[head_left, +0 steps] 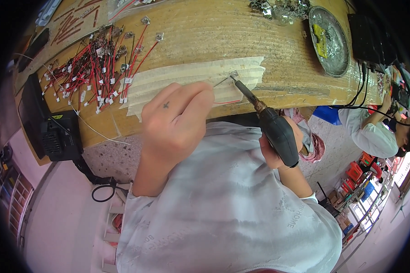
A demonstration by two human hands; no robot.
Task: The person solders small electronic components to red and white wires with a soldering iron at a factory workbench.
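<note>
Soldering iron (279, 139) over taped wooden bench (182, 38), speckled floor (114, 157) below

faint lettering (296, 219) on the grey shirt (232, 204)

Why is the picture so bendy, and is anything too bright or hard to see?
In the head view, the fisheye lens curves the workbench and the corners go black; head view, right rim: a patch glares white; head view, middle: the piece by the soldering iron looks too tiny to make out.
</note>
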